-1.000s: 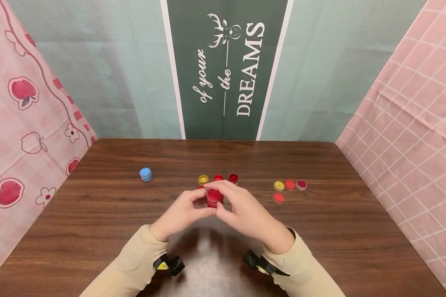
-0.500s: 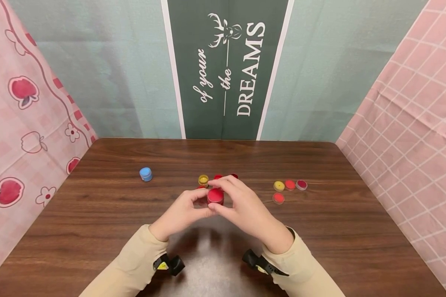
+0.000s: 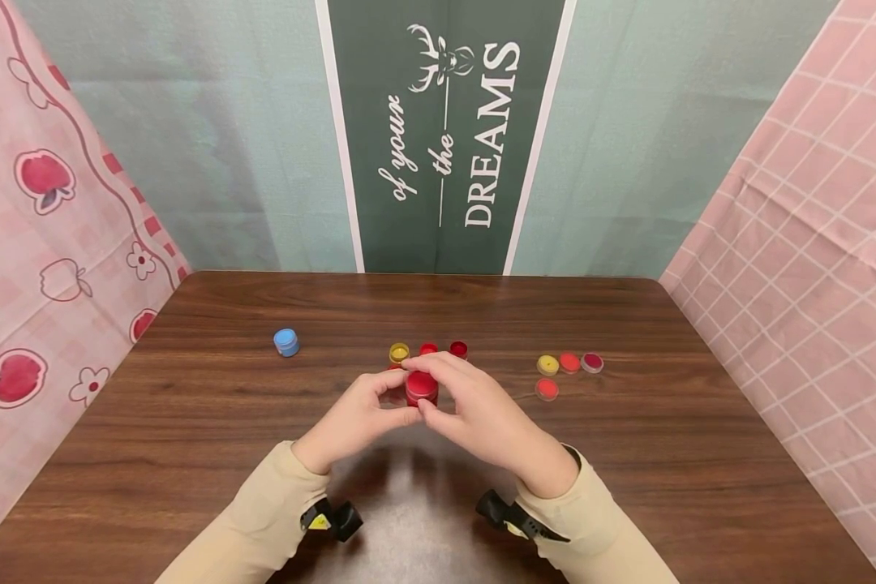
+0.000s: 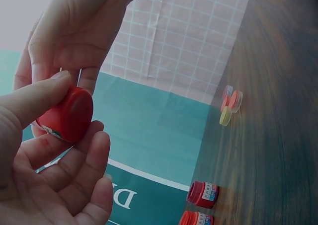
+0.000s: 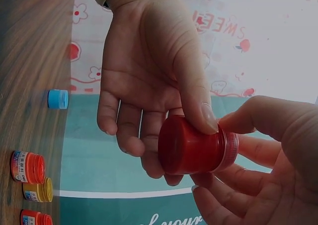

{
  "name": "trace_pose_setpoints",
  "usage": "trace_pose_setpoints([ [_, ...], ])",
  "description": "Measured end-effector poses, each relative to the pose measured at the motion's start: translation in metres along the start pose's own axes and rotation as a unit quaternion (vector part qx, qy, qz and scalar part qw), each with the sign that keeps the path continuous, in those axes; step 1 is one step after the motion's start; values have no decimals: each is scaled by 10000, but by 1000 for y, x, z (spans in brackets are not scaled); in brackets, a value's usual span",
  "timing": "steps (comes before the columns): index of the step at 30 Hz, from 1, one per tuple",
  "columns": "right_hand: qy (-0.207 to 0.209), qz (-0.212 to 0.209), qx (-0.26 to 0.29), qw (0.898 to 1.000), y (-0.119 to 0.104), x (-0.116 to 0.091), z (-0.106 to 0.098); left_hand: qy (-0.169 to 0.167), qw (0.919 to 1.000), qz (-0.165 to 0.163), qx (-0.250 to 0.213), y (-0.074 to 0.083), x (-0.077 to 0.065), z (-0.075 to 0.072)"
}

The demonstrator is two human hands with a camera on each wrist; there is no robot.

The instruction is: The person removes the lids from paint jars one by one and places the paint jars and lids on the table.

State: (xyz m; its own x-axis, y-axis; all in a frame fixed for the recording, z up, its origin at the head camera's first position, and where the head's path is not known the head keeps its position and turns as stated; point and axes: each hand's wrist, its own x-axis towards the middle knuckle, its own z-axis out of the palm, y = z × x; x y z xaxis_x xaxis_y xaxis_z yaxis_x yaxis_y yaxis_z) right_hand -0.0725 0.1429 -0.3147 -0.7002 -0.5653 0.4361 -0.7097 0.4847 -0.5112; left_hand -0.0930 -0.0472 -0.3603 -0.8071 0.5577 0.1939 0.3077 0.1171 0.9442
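A small red paint jar (image 3: 422, 389) is held up above the table, between both hands. My left hand (image 3: 358, 414) grips its body, thumb on one side and fingers on the other, as the right wrist view shows. My right hand (image 3: 485, 410) pinches the jar's lid (image 5: 229, 150), which has a clear ridged rim and sits on the jar. Beyond the hands stand lidless jars: a yellow jar (image 3: 399, 352), a red jar (image 3: 428, 349) and a dark red jar (image 3: 458, 349). Another red jar (image 5: 29, 167) is mostly hidden behind the left fingers in the head view.
Loose lids lie to the right: a yellow lid (image 3: 547, 365), a red lid (image 3: 569, 362), a dark red lid (image 3: 592, 362) and a second red lid (image 3: 547, 389). A capped blue jar (image 3: 286, 342) stands at the left. Cloth hangs behind the wooden table (image 3: 190, 422).
My right fingers turned around the lid and shifted back, covering the dark red jar midway and uncovering it again. The held jar tilted slightly. My left hand stayed nearly in place.
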Motion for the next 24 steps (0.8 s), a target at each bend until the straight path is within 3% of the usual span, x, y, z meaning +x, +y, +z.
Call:
trace_pose_setpoints([
  [11,33,-30,228,9997,0,0,-3,-48,9999,125,-29,1,0,-1],
  [24,178,-57,539,9984,1,1,-5,85,9982,206,563,-11,3,-1],
])
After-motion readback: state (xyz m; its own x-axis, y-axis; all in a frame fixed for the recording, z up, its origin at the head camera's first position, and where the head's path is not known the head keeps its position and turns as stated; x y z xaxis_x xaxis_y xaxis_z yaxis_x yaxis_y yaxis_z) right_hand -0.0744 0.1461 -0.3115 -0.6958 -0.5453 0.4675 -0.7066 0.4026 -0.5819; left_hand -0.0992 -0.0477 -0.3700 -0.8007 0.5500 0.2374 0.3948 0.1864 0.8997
